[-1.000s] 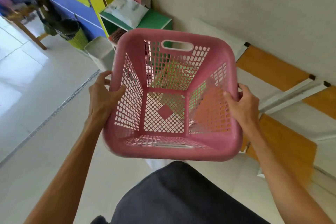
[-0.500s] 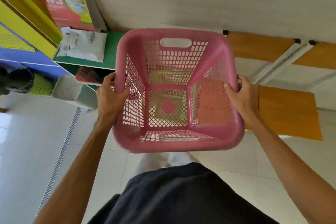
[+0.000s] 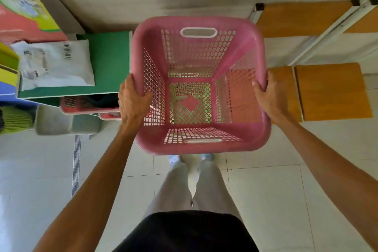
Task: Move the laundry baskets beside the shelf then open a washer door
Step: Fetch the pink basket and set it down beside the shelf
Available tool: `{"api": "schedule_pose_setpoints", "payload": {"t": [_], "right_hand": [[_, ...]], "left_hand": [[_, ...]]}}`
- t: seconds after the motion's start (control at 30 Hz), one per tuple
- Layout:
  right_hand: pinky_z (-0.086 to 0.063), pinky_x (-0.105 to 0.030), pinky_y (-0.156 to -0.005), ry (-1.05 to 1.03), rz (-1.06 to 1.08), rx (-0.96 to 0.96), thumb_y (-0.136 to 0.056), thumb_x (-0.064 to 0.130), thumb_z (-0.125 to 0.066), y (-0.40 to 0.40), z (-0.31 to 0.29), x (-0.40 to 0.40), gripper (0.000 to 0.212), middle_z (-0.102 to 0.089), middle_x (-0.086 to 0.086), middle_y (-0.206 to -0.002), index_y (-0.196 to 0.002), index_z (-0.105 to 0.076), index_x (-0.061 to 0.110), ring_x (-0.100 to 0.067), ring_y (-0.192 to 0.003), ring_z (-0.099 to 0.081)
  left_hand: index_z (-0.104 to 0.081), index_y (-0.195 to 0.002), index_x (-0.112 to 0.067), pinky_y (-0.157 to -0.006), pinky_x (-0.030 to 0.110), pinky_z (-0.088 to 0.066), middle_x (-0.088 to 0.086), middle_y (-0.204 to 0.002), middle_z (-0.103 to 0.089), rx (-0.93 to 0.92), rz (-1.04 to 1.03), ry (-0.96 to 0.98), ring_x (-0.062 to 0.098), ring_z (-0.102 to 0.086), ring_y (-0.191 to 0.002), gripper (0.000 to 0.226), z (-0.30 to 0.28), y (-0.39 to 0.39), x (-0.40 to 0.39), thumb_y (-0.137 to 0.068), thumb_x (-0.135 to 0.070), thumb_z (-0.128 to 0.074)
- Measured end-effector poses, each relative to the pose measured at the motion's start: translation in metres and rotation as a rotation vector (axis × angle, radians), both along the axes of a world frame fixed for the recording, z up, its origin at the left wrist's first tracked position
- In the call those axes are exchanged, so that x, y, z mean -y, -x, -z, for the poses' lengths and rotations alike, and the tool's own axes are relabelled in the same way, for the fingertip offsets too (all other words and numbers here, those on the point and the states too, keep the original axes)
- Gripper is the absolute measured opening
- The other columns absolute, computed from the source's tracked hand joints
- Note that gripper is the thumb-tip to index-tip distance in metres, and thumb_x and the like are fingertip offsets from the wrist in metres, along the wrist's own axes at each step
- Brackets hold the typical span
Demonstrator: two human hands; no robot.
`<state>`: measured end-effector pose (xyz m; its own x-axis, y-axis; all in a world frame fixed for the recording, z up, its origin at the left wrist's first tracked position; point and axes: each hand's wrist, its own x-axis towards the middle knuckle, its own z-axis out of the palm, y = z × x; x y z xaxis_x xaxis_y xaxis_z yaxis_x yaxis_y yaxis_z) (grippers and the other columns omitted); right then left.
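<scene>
**Pink basket held over the floor beside the green shelf**

While both bare arms reach forward and down from the bottom corners of the view, the left hand (image 3: 134,101) and the right hand (image 3: 268,98) clasp opposite side rims of the pink laundry basket (image 3: 201,145). Each hand is closed on the rim, thumb over the top edge and fingers wrapped outside the mesh wall. The basket is upright, empty, and carried clear of the floor, its white-trimmed handle slots at the far and near walls.

Its left side sits just beside the green shelf (image 3: 111,63), whose top carries a white plastic bag (image 3: 55,63). Under that shelf top, another pink basket (image 3: 90,104) shows partly, with something dark inside. A grey bin (image 3: 61,121) stands on the pale tiled floor (image 3: 266,200) near the shelf's front. To the right, orange panels in a white frame (image 3: 331,92) lie against the wall. The person's light trousers and dark top fill the lower middle.
</scene>
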<state>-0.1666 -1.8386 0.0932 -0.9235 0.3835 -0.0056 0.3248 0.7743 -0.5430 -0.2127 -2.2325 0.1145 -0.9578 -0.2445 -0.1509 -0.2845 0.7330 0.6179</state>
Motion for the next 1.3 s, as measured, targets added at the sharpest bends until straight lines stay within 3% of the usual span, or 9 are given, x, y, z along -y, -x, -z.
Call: {"api": "schedule_pose_setpoints", "payload": {"t": [0.1,0.23,0.33,0.5,0.6,0.7,0.87,1.03,1.3], "right_hand": [[-0.045,-0.03,-0.061,-0.09,-0.012,0.034,-0.099,0.045,-0.051,0.011,0.043,-0.006,0.044,-0.067,-0.009,-0.097,-0.125,-0.055,0.009,-0.026,-0.077,-0.064],[-0.051,-0.04,-0.06,-0.191,-0.04,0.122,-0.101,0.041,-0.05,0.022,0.1,-0.015,0.051,-0.065,-0.019,-0.102,-0.133,-0.05,0.002,-0.036,-0.082,-0.065],[-0.051,-0.041,-0.061,-0.222,-0.047,0.157,-0.102,0.037,-0.051,0.029,0.14,-0.015,0.052,-0.064,-0.023,-0.106,-0.136,-0.048,-0.002,-0.039,-0.084,-0.064],[-0.038,-0.03,-0.058,-0.291,-0.056,0.17,-0.1,0.032,-0.055,0.043,0.209,-0.014,0.047,-0.065,-0.025,-0.099,-0.128,-0.051,-0.006,-0.04,-0.08,-0.064],[-0.045,-0.037,-0.061,-0.361,-0.097,0.199,-0.1,0.037,-0.052,0.058,0.25,-0.01,0.044,-0.064,-0.024,-0.094,-0.116,-0.054,-0.004,-0.039,-0.08,-0.062],[-0.049,-0.047,-0.072,-0.485,-0.129,0.248,-0.099,0.041,-0.051,0.075,0.283,-0.005,0.044,-0.06,-0.024,-0.097,-0.111,-0.054,-0.001,-0.039,-0.087,-0.059],[-0.048,-0.048,-0.071,-0.573,-0.177,0.217,-0.095,0.041,-0.055,0.079,0.321,0.002,0.043,-0.057,-0.024,-0.092,-0.106,-0.056,-0.001,-0.037,-0.083,-0.056],[-0.045,-0.045,-0.075,-0.622,-0.229,0.274,-0.093,0.046,-0.056,0.073,0.343,0.0,0.063,-0.058,-0.022,-0.099,-0.137,-0.045,0.003,-0.036,-0.088,-0.057],[-0.049,-0.049,-0.081,-0.537,-0.242,0.461,-0.084,0.042,-0.074,0.082,0.358,0.014,0.073,-0.061,-0.024,-0.11,-0.138,-0.042,0.005,-0.039,-0.101,-0.058]], "left_hand": [[-0.023,-0.155,-0.01,-0.092,0.049,-0.05,0.016,-0.128,-0.048,-0.01,0.024,0.011,0.03,-0.052,-0.107,0.077,0.039,-0.001,-0.014,-0.086,-0.006,-0.059],[-0.019,-0.156,-0.003,-0.095,0.051,-0.048,0.022,-0.14,-0.048,-0.055,0.124,0.031,0.038,-0.051,-0.12,0.066,0.1,-0.007,-0.022,-0.097,-0.01,-0.048],[-0.015,-0.157,-0.003,-0.103,0.058,-0.044,0.023,-0.156,-0.033,-0.035,0.146,0.018,0.043,-0.041,-0.136,0.062,0.144,-0.002,-0.025,-0.102,-0.014,-0.043],[-0.012,-0.156,0.002,-0.102,0.063,-0.044,0.029,-0.157,-0.025,0.018,0.193,0.135,0.048,-0.035,-0.14,0.061,0.212,0.016,-0.028,-0.1,-0.004,-0.037],[-0.006,-0.155,0.006,-0.111,0.06,-0.037,0.034,-0.157,-0.018,0.062,0.236,0.211,0.051,-0.026,-0.143,0.071,0.253,0.027,-0.024,-0.09,0.011,-0.034],[-0.007,-0.153,0.01,-0.103,0.06,-0.045,0.039,-0.155,-0.015,0.048,0.292,0.264,0.056,-0.03,-0.139,0.079,0.288,0.037,-0.018,-0.08,0.022,-0.035],[-0.011,-0.151,0.014,-0.107,0.06,-0.042,0.041,-0.156,-0.007,0.087,0.414,0.367,0.056,-0.017,-0.144,0.069,0.341,0.038,-0.008,-0.086,0.02,-0.03],[-0.008,-0.151,0.015,-0.114,0.057,-0.033,0.043,-0.155,-0.003,0.111,0.433,0.437,0.055,-0.009,-0.146,0.06,0.364,0.039,-0.007,-0.092,0.008,0.002],[-0.002,-0.151,0.015,-0.115,0.055,-0.033,0.04,-0.157,0.0,0.253,0.407,0.416,0.052,-0.013,-0.147,0.067,0.386,0.038,-0.013,-0.093,0.011,-0.035]]}}
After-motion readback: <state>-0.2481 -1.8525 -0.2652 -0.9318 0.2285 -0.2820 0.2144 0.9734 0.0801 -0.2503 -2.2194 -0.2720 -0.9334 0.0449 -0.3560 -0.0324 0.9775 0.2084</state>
